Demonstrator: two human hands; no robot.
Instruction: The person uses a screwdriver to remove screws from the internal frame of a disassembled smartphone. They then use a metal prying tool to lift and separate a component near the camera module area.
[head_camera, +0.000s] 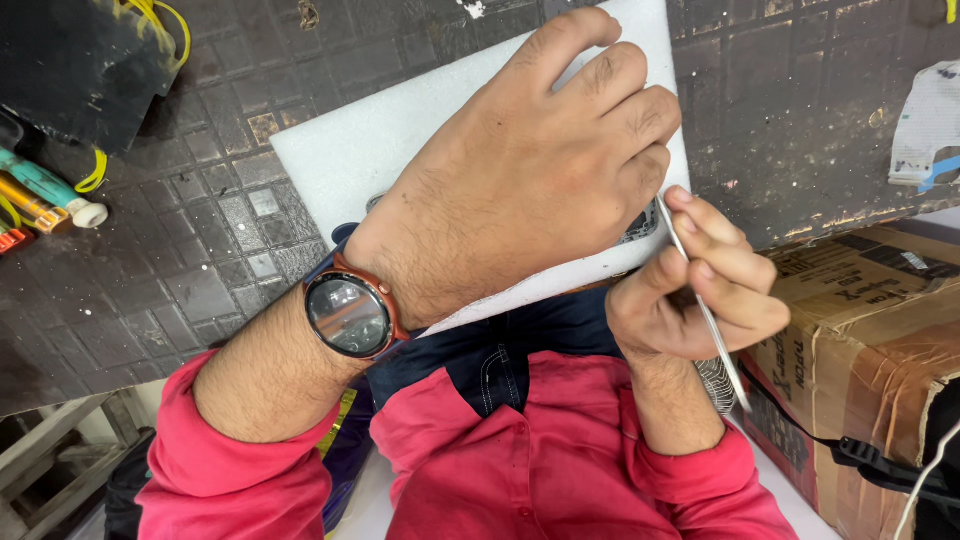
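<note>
Red shirt sleeves, dark jeans, and a red-cased round wristwatch.

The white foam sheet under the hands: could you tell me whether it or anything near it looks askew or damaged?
The white foam sheet lies skewed to the grid of the dark mat, its near edge over the bench edge. The mat is scuffed and stained. The left hand presses on a device that it mostly hides; the right hand holds a thin metal tool.

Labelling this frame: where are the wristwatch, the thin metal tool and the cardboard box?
wristwatch (347, 314), head view, on its round dial.
thin metal tool (718, 340), head view, mid-shaft below the fingers.
cardboard box (880, 350), head view, on its taped side.
</note>
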